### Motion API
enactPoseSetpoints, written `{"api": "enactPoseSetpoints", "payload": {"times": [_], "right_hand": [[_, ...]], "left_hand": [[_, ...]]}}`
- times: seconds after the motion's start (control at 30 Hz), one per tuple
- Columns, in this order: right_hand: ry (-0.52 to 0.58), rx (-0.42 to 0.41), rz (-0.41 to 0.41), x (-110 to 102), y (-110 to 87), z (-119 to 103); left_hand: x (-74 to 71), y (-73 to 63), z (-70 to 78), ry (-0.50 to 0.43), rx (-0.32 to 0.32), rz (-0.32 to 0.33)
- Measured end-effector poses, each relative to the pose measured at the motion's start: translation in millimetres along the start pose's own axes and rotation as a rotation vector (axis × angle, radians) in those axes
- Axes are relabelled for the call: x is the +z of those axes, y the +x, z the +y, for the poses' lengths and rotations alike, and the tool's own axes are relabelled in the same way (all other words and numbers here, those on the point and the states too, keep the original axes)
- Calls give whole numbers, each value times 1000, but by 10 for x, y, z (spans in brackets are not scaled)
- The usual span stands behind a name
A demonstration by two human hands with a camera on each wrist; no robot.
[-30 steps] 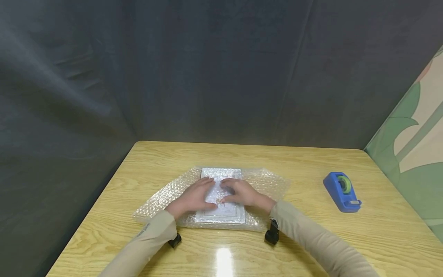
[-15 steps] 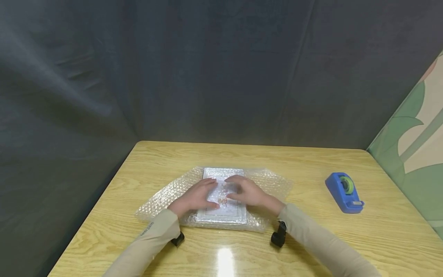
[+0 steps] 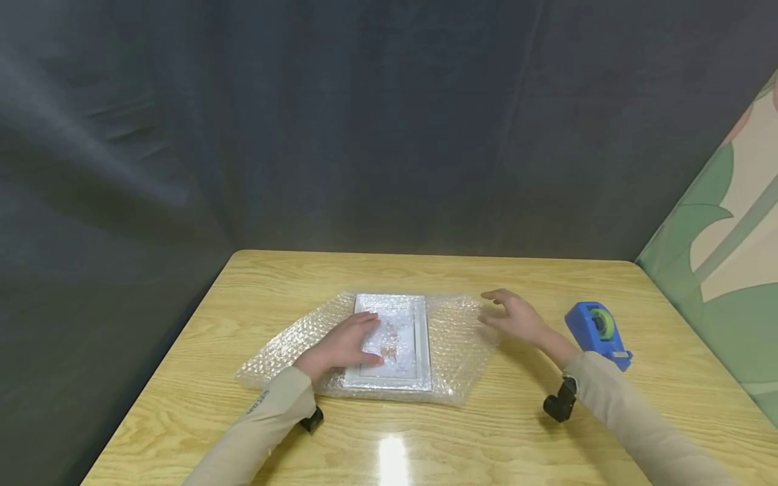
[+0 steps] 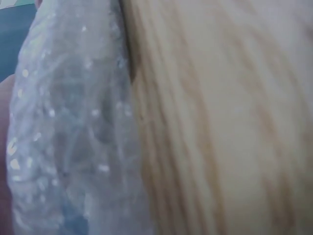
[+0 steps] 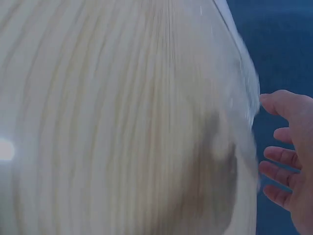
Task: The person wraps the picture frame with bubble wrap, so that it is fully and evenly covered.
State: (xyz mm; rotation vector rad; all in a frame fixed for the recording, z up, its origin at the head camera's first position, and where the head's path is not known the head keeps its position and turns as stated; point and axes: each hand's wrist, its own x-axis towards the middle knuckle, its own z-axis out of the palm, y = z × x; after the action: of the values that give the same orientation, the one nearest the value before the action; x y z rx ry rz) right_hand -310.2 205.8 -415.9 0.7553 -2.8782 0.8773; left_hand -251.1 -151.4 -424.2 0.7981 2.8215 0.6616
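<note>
A light-coloured picture frame lies flat near the middle of the table, under what looks like a clear layer of bubble wrap. The wrap spreads out past the frame on both sides. My left hand rests on the frame's left part, thumb and fingers spread. In the left wrist view the wrap bulges along its near edge; most of that hand is hidden there. At the wrap's right edge hovers my right hand, its fingers loosely bent around nothing. The right wrist view has its thumb close to the wrap; contact is unclear.
A blue tape dispenser with a green roll stands on the right of the wooden table, just beyond my right forearm. A dark curtain hangs behind the table, and a patterned cloth hangs at the right.
My right hand has lifted off the frame and moved right to the wrap's right edge. The left hand has stayed on the frame.
</note>
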Motion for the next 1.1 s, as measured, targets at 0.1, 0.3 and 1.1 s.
{"api": "enactPoseSetpoints", "payload": {"times": [0.1, 0.3, 1.1], "right_hand": [[-5, 48, 3, -65, -89, 140], [14, 65, 17, -85, -182, 238], [741, 607, 177, 59, -362, -101]], "left_hand": [[7, 1, -5, -4, -1, -1], [1, -2, -37, -20, -5, 2], [14, 4, -19, -42, -17, -5]]}}
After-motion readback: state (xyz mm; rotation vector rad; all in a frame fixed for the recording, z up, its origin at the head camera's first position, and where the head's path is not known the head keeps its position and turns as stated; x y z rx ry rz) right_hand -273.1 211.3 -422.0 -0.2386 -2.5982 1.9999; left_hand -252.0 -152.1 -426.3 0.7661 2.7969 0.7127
